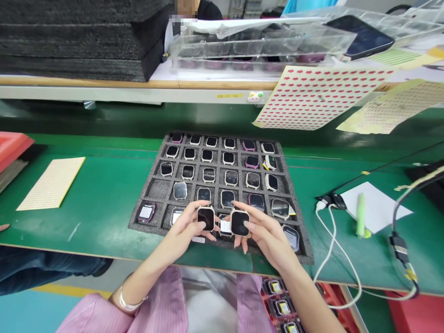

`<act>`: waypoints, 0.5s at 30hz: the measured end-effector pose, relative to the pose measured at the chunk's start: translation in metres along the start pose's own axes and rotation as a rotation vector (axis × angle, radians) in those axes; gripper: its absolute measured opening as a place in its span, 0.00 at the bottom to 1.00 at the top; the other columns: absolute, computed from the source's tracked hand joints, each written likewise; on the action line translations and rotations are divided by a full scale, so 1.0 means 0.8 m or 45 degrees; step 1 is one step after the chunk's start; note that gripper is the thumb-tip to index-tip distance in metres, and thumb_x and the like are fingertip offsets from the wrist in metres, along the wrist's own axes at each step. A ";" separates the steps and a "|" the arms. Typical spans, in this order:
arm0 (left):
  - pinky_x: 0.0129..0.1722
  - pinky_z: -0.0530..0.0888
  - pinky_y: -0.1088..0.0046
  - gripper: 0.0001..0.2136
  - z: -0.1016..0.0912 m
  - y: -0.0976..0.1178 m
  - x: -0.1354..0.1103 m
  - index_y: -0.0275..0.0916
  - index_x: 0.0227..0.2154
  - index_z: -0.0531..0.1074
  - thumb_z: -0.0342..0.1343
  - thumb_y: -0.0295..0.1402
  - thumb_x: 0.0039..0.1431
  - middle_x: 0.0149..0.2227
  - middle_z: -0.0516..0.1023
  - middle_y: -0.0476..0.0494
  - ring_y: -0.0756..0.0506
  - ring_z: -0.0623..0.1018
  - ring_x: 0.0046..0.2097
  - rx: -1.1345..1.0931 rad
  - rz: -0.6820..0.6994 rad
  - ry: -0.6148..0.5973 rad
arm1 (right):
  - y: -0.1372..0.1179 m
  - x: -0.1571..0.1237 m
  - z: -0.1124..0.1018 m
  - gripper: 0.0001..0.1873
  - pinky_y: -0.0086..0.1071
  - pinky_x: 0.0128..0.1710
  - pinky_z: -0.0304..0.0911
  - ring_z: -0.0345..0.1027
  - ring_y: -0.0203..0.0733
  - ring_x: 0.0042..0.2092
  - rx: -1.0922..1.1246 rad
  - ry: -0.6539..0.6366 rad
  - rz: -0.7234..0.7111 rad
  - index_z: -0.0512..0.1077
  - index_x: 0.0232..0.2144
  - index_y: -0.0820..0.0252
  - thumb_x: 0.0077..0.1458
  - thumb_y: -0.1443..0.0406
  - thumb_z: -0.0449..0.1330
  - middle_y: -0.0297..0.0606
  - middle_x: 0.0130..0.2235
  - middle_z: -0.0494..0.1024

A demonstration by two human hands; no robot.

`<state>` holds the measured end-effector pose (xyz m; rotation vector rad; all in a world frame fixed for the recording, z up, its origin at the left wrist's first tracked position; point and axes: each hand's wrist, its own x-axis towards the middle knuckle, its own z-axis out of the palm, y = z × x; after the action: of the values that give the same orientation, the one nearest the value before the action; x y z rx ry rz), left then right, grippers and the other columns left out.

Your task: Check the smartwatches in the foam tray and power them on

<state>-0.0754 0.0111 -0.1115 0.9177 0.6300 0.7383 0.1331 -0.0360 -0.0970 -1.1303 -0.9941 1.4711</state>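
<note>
My left hand [192, 222] grips a square smartwatch body [206, 218] with a light frame and a dark screen, its thumb on the glass. A similar smartwatch body [240, 223] is held in my right hand [258, 226], thumb also on the screen. Both are held side by side above the near edge of a grey foam tray [156, 188]. Rows of strapless watch bodies sit in the tray's compartments, some silver, some purple-framed, such as the purple watch [147, 212] at the near left. One compartment in the left column holds no watch. My hands partly hide the nearest row.
A shelf with black foam blocks [76, 41], clear plastic trays [243, 46] and a phone [360, 36] runs along the back. Sticker sheets [312, 97] hang from it. White cables [335, 236] lie at right. Another person's fingertip [4, 227] shows at far left.
</note>
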 end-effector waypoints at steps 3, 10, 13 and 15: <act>0.41 0.74 0.64 0.18 0.000 -0.001 0.000 0.42 0.53 0.60 0.49 0.30 0.60 0.46 0.73 0.39 0.43 0.76 0.44 0.028 0.001 -0.003 | 0.002 0.000 -0.002 0.25 0.31 0.20 0.66 0.73 0.43 0.27 -0.004 -0.002 -0.010 0.65 0.57 0.60 0.58 0.62 0.58 0.43 0.35 0.78; 0.28 0.71 0.77 0.20 0.010 0.003 0.001 0.41 0.50 0.59 0.56 0.30 0.55 0.36 0.70 0.47 0.51 0.73 0.33 0.204 0.042 0.054 | -0.007 -0.003 0.002 0.22 0.31 0.22 0.68 0.74 0.43 0.30 0.073 -0.071 -0.004 0.67 0.54 0.56 0.57 0.62 0.60 0.47 0.44 0.76; 0.25 0.67 0.79 0.16 0.012 0.000 0.000 0.40 0.47 0.61 0.56 0.30 0.56 0.31 0.66 0.52 0.53 0.70 0.27 0.319 0.071 0.087 | -0.005 -0.004 0.001 0.19 0.30 0.23 0.69 0.74 0.42 0.29 0.112 -0.084 -0.034 0.70 0.50 0.57 0.55 0.63 0.63 0.43 0.38 0.78; 0.25 0.66 0.79 0.14 0.012 -0.002 -0.002 0.39 0.45 0.63 0.55 0.28 0.57 0.28 0.64 0.54 0.54 0.67 0.25 0.398 0.072 0.077 | -0.002 -0.004 -0.001 0.18 0.31 0.23 0.69 0.73 0.42 0.27 0.095 -0.087 -0.034 0.72 0.48 0.58 0.55 0.63 0.64 0.40 0.32 0.78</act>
<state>-0.0688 0.0048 -0.1085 1.2078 0.7901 0.7322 0.1348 -0.0391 -0.0950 -1.0156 -0.9892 1.5211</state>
